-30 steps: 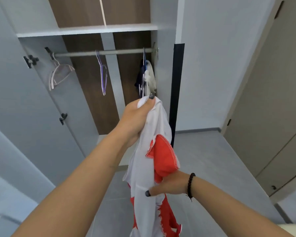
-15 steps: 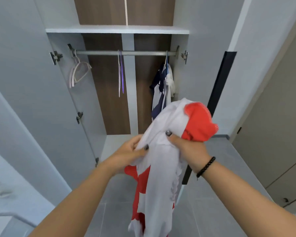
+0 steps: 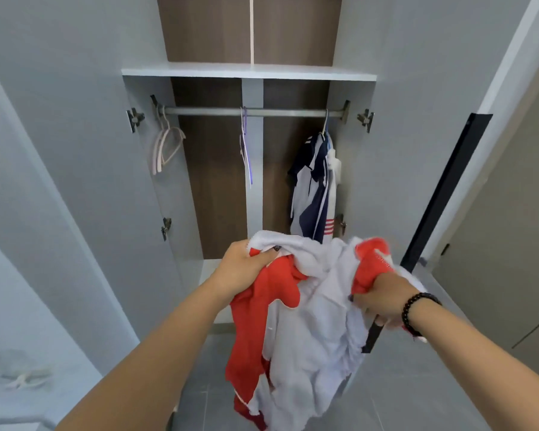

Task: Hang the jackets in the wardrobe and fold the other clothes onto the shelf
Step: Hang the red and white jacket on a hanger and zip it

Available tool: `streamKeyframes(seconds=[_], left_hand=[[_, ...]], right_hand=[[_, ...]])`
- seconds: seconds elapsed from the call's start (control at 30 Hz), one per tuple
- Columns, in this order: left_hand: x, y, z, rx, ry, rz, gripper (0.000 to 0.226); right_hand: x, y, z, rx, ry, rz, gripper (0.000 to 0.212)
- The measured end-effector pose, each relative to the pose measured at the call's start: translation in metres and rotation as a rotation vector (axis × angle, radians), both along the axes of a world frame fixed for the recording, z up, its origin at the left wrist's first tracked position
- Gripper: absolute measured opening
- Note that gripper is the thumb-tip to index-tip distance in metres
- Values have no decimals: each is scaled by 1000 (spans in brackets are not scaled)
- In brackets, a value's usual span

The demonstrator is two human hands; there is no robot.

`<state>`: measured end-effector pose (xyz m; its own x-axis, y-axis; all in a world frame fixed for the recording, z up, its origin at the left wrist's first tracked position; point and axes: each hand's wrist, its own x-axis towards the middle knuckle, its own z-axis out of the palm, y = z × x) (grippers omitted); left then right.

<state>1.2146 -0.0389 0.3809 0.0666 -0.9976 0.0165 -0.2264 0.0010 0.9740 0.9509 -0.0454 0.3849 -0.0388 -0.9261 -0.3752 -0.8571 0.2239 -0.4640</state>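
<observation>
Red and white cloth, one garment (image 3: 308, 309), hangs in the air between the two hands in front of the open wardrobe (image 3: 352, 169). The left hand (image 3: 241, 269) grips the upper left part of it, with the fingers (image 3: 262, 259) curled and clamped on a bunch of white and red cloth; the thumb with a dark nail lies on top. The right hand (image 3: 383, 297) grips the upper right part, the fingers clamped round a red piece that stands up above the fist. A black bead bracelet (image 3: 417, 309) is on the right wrist. The rest of the garment falls down loose below the hands, above the grey floor (image 3: 402, 384). Inside the wardrobe a metal rail (image 3: 252, 112) runs under a white shelf (image 3: 249, 71). On the rail, at the left end, hang pale hangers (image 3: 164, 147) with nothing on them; near the middle hangs a purple hanger (image 3: 246, 150), seen from its edge. At the right end hangs a jacket (image 3: 315, 188), white and navy, with small red stripes low on it. The jacket is behind the garment and just above it in the view; I cannot tell if they touch. The wardrobe doors stand open on both sides, and the right door (image 3: 442, 194) has a black edge.
</observation>
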Motion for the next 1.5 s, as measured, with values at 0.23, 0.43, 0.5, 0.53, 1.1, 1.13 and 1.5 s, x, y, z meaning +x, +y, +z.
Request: streamKeyframes(seconds=[0.23, 0.43, 0.5, 0.53, 1.1, 1.13, 1.5], left_hand=[[-1, -8, 36, 33, 77, -103, 18], [25, -2, 37, 64, 5, -166, 24], [49, 0, 35, 113, 186, -153, 25], [62, 2, 33, 126, 269, -113, 26], [92, 10, -86, 13, -217, 150, 16], [93, 3, -79, 2, -230, 115, 19], [49, -118, 8, -233, -249, 11, 21]], right_hand=[[104, 29, -22, -142, -183, 310, 45], [161, 12, -34, -121, -617, 91, 13], [173, 5, -30, -57, -659, 40, 16], [178, 1, -26, -33, -696, 17, 17], [185, -63, 36, 81, -1180, -212, 15], [176, -71, 36, 52, -1185, -219, 15], [110, -162, -2, -169, -931, -132, 37]])
